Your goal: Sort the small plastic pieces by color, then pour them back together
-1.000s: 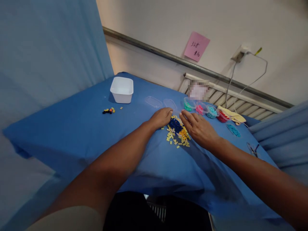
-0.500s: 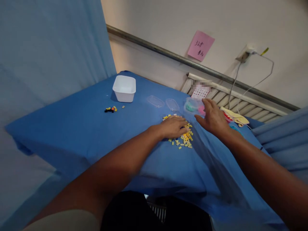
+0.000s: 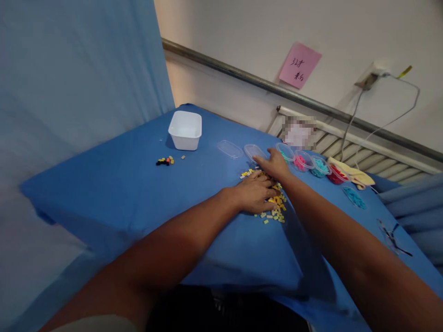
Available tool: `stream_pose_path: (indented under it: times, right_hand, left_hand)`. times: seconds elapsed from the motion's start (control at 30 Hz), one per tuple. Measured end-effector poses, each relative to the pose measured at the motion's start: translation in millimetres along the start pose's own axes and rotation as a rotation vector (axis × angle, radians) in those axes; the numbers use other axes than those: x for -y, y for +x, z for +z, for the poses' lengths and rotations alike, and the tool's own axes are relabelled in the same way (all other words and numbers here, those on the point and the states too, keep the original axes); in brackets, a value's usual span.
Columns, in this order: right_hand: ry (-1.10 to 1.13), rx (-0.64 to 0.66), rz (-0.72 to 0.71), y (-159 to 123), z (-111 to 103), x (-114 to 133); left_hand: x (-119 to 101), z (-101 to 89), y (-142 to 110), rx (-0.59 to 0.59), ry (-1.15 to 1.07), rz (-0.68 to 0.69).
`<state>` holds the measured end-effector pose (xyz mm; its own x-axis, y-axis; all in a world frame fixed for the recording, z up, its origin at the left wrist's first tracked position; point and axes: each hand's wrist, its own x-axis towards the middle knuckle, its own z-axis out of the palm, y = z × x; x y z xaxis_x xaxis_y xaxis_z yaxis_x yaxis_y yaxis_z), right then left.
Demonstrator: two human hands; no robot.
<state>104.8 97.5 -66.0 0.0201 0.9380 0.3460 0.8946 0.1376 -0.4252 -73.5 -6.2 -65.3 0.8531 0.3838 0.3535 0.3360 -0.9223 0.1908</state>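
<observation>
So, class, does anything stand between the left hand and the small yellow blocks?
Nothing visible does: the left hand lies spread over the pile of small yellow blocks. The right hand is just beyond the pile, not between them.

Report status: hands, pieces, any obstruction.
Left hand spread over yellow pieces, hiding some. Right hand near clear lid, grip unclear. Nothing visibly in the way.

Blue cloth-topped table (image 3: 121,193) under a white bin (image 3: 186,141), transparent lids (image 3: 230,149), scattered yellow pieces (image 3: 278,202) and small clear tubs (image 3: 304,162)
</observation>
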Motion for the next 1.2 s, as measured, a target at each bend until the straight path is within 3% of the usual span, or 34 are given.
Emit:
stream_pose_path:
  times: [0.1,0.2,0.27,0.37,0.43,0.57,0.67,0.9,1.07,1.2]
  right_hand:
    - [0.012,-0.080,-0.098,-26.1,-15.5,-33.5]
    - [-0.012,-0.168,-0.090,-59.9,-51.7,-86.2]
    - [-0.077,-0.211,0.027,-82.9,-84.2,-126.7]
    - [-0.238,-0.202,0.345,-112.0,-135.9,-185.4]
    - [-0.275,-0.204,0.473,-124.7,-164.0,-217.7]
    - [-0.302,-0.145,0.669,-131.2,-190.7,-259.6]
    - [-0.307,-0.080,0.752,-124.0,-191.6,-274.5]
    - [-0.324,0.011,0.793,-112.6,-190.9,-276.0]
    - [-0.356,0.070,0.667,-135.6,-189.1,-259.6]
    - [-0.317,0.057,0.472,-156.0,-178.2,-233.4]
  left_hand:
    - [6.7,-1.5,-1.8,0.015,-0.027,-0.090]
    - [10.9,-2.6,-0.7,0.060,-0.060,-0.248]
    - [9.5,-3.3,1.5,0.100,-0.088,-0.239]
    - [-2.1,-2.9,5.5,0.155,-0.106,-0.166]
    - [-13.6,-0.3,7.8,0.157,-0.109,-0.123]
    - [-28.1,8.6,9.8,0.093,-0.110,-0.051]
    - [-22.0,10.1,8.9,0.111,-0.084,-0.063]
    - [2.8,-11.3,8.7,0.222,0.042,-0.293]
    - [3.2,-22.3,8.7,0.248,0.061,-0.346]
    - [11.2,-25.1,8.2,0.225,0.038,-0.321]
